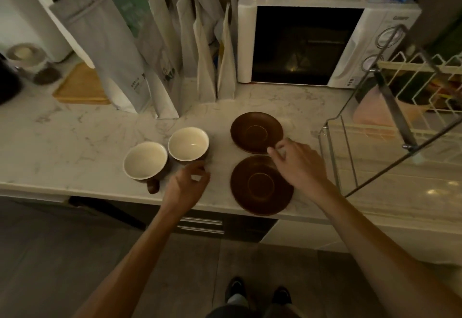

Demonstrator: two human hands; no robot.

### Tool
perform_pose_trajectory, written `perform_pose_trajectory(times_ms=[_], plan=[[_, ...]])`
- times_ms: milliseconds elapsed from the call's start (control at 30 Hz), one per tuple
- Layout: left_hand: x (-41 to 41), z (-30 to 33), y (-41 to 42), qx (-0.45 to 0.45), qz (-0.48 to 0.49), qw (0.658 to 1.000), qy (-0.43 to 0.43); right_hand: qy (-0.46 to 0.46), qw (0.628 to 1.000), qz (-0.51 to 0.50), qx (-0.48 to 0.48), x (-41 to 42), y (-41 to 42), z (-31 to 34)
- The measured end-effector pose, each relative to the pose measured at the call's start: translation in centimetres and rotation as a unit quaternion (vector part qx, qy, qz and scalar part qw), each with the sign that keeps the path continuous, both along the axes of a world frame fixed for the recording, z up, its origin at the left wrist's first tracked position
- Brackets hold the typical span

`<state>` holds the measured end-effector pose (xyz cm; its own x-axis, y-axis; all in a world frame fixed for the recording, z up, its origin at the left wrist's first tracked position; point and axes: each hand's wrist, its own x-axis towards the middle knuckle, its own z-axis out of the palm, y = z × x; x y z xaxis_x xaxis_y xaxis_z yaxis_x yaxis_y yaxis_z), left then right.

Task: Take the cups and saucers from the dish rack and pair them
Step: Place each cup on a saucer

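Two cups, cream inside and brown outside, stand side by side on the marble counter [75,137]: the left cup [145,160] with its handle toward me, and the right cup [188,144]. Two brown saucers lie to their right, a far saucer [252,129] and a near saucer [257,187], both bare. My left hand [187,185] curls its fingers around the handle at the right cup's near side. My right hand [297,162] reaches over the near saucer and pinches the far saucer's near rim. The dish rack [335,157] stands at the right.
A white microwave [375,42] sits at the back right. Several tall paper bags [160,67] stand in a row behind the cups. A wooden board [80,87] lies at the back left. The counter's front edge runs just below the near saucer.
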<state>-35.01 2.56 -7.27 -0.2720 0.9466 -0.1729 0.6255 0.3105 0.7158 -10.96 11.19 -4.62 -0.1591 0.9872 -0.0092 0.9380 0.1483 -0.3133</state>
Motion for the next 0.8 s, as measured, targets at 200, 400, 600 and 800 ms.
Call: perform_pose_trajectory(times_ms=[200, 400, 600, 800], plan=[[-2.8, 1.0, -1.2, 0.051, 0.152, 0.978, -0.135, 0.192, 0.975, 0.072, -0.088, -6.9, 3.3, 2.1], [-1.6, 1.0, 0.2, 0.011, 0.248, 0.918, -0.309, 0.190, 0.962, 0.094, -0.169, -13.1, 5.5, 1.3], [-1.5, -0.6, 1.3, 0.006, 0.298, 0.882, -0.365, 0.150, 0.959, 0.101, -0.218, -15.2, 6.2, 0.2], [-1.2, -1.1, 2.2, 0.028, 0.341, 0.832, -0.436, 0.177, 0.943, 0.104, -0.261, -16.1, 6.0, -0.9]])
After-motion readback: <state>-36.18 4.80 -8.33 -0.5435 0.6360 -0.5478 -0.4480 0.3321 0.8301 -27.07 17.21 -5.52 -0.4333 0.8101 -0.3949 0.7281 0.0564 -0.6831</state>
